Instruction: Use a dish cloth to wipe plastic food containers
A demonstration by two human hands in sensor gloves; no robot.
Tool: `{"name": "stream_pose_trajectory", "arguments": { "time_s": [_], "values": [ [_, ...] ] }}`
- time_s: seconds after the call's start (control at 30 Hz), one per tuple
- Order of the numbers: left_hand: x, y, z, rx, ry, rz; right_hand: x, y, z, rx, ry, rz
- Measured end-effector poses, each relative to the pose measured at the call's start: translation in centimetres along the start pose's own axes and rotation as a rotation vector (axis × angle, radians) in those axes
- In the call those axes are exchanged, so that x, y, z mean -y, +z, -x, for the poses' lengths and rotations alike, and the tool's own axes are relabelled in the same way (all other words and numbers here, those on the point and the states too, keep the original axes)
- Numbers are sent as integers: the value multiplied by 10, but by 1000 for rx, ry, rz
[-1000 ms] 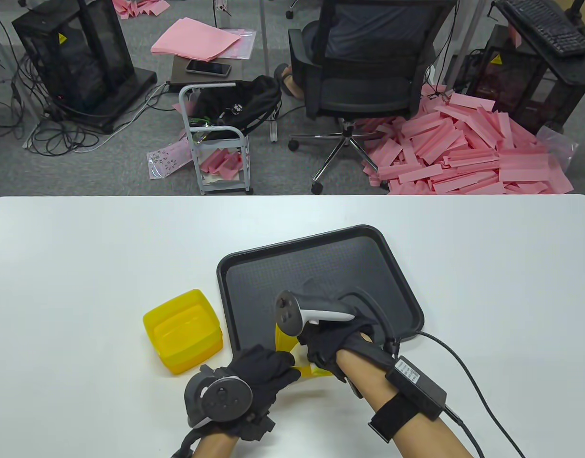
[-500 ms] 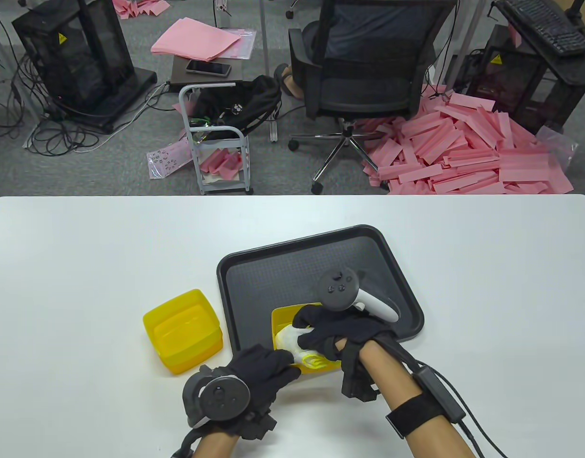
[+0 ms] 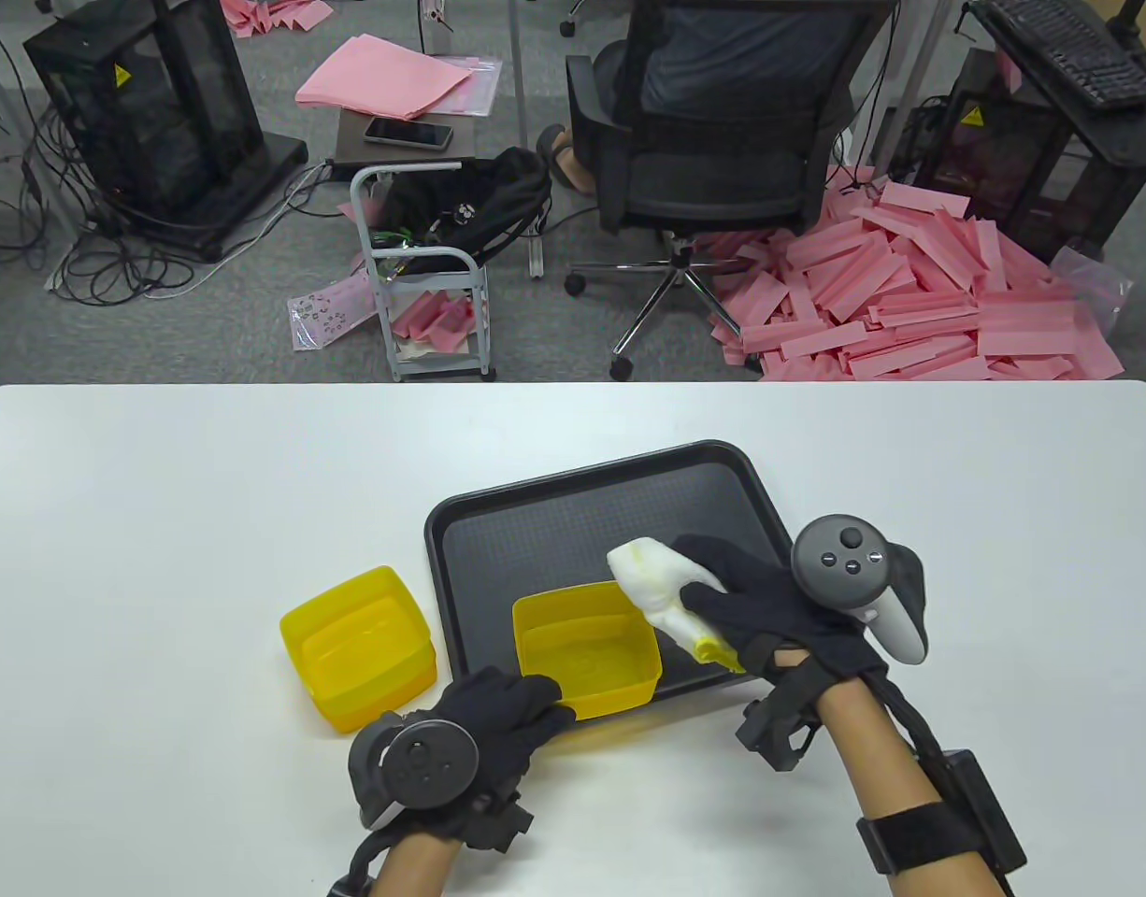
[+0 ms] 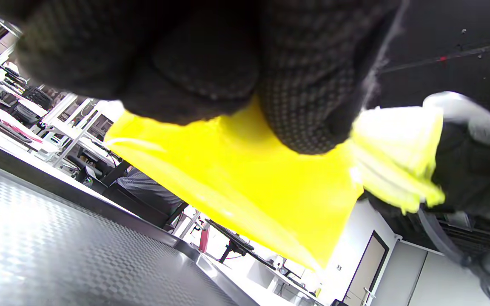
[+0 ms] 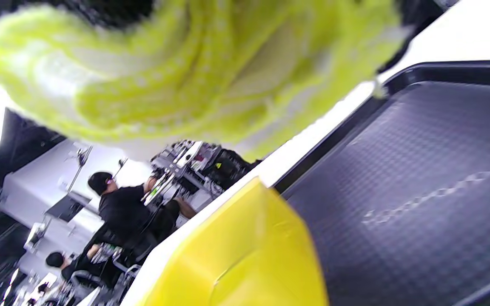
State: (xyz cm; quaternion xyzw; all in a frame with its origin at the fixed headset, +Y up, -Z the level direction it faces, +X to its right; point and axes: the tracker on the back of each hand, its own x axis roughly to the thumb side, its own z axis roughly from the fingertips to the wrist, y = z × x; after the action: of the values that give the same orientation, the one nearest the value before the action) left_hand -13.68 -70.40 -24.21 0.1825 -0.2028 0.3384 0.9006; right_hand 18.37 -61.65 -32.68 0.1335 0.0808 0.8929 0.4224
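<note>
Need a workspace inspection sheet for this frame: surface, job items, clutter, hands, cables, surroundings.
Surface: white table, black tray on it.
Job's things: yellow container on the tray's near edge; stacked yellow containers on the table left of the tray; dish cloth bunched above the tray.
Clutter: nothing seen on the table.
Hands: left hand grips the container's near rim; right hand holds the cloth, clear of the container.
Cables: one runs along the right forearm.
Surroundings: office chair, pink strips, cart.

Perhaps three containers (image 3: 587,649), one cloth (image 3: 662,598), one tray (image 3: 620,486)
</note>
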Motion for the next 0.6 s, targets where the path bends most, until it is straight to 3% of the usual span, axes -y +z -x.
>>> {"name": "stream_pose_trajectory", "arguments": {
  "time_s": [0.17,0.47,0.6],
  "values": [
    [-3,0,3,-4,24,-27,-15,10,34,-33,-58,-14],
    [-5,1,6,-19,21,-50,-94,9,60,36,-312,-122],
    [-6,2,6,-14,25,-63,-117,9,67,83,-410,-57]
  ]
}}
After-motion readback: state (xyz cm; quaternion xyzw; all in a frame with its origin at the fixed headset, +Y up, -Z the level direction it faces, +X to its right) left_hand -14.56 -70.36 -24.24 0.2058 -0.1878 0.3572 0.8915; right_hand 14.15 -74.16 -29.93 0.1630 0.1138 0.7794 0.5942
